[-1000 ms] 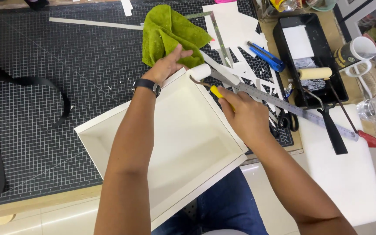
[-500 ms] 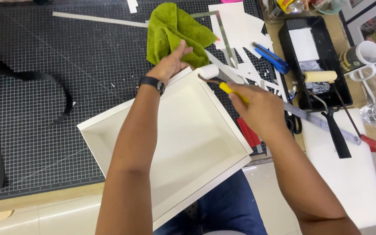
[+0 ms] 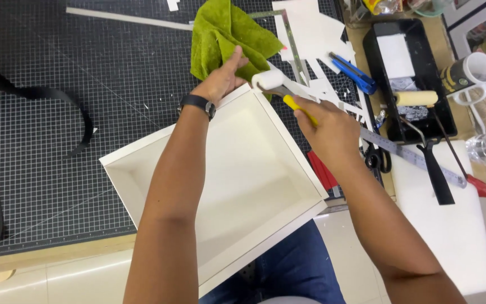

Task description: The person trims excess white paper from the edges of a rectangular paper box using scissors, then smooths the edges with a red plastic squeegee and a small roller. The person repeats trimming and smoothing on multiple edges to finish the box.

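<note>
- Right hand (image 3: 333, 126) is wrapped tight round the yellow handle of a small paint roller (image 3: 269, 80), fingers fully closed on it.
- The roller's white sleeve sits right at the far corner of the white open box (image 3: 243, 169), up on the rim.
- Left hand (image 3: 220, 81) is pressed flat against the outside of the box's far wall, fingers straight and together, gripping nothing; a dark wristwatch (image 3: 198, 104) shows at the wrist.
- The box lies tilted across the near edge of the black gridded cutting mat (image 3: 57, 141), its near corner hanging past the table edge over the person's lap.
- A green cloth (image 3: 226, 34) is bunched just beyond the left hand, touching the fingertips.
- To the right it's crowded: white paper offcuts (image 3: 310, 28), a steel ruler (image 3: 412, 157), a blue utility knife (image 3: 352, 73) and scissors (image 3: 377, 159) all close beside the box's right wall.
- Further right, a black paint tray (image 3: 445, 79) holds a second roller (image 3: 417, 98).
- Left of the box there's open mat, with only a black strap (image 3: 57, 112) curling across it.
</note>
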